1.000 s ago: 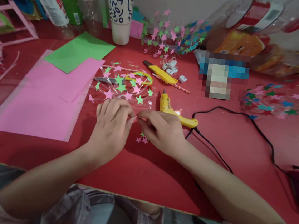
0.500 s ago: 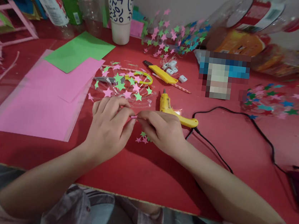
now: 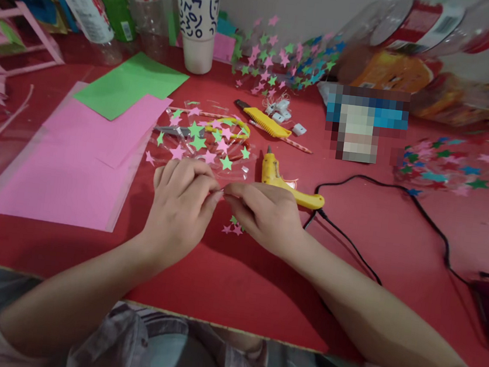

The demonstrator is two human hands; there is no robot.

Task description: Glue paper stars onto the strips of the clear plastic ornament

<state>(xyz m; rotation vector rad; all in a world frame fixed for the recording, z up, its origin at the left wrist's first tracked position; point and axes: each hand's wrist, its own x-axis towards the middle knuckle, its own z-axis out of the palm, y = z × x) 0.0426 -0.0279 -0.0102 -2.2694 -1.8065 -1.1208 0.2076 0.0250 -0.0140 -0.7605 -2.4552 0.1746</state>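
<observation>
My left hand [image 3: 182, 206] and my right hand [image 3: 267, 212] meet fingertip to fingertip over the front of the red table. Both pinch a small pink paper piece, now almost wholly covered by the fingers; its shape cannot be made out. Under my right hand lie several small pink and green paper stars [image 3: 237, 229], partly hidden. Just beyond my left hand is a clear plastic piece stuck with pink and green stars [image 3: 197, 142], scissors with yellow handles [image 3: 237, 127] behind it. A yellow glue gun [image 3: 275, 178] rests directly beyond my right hand.
Pink sheets [image 3: 65, 169] and a green sheet [image 3: 132, 85] lie at left. A yellow cutter knife [image 3: 267, 122] is further back. Bottles and a white cup [image 3: 196, 25] line the wall. The black cord [image 3: 430, 219] crosses the right side. More star-covered plastic [image 3: 445, 165] sits there.
My fingertips have closed nearer together, and the pink piece that showed between them is now mostly covered. My left hand has shifted slightly right. Things on the table stay put.
</observation>
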